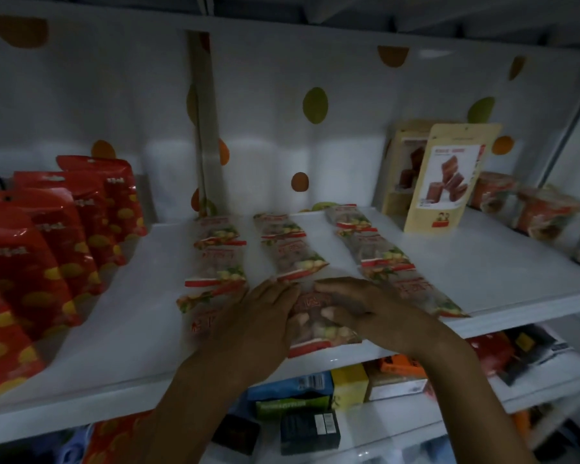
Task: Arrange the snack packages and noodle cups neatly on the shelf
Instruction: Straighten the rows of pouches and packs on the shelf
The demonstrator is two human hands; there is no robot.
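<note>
Clear snack packet (315, 324), red-edged with pale pieces inside, lies under and between both grips at the shelf (482, 262) front | left grip (258, 313) flat on it, fingers straight | right grip (365, 306) curved over it, pinch unclear | print blurred, both sides covered

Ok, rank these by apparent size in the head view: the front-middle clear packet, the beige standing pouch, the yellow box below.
1. beige standing pouch.
2. front-middle clear packet, partly hidden, so its full extent is unsure.
3. yellow box, clearly smallest.
</note>
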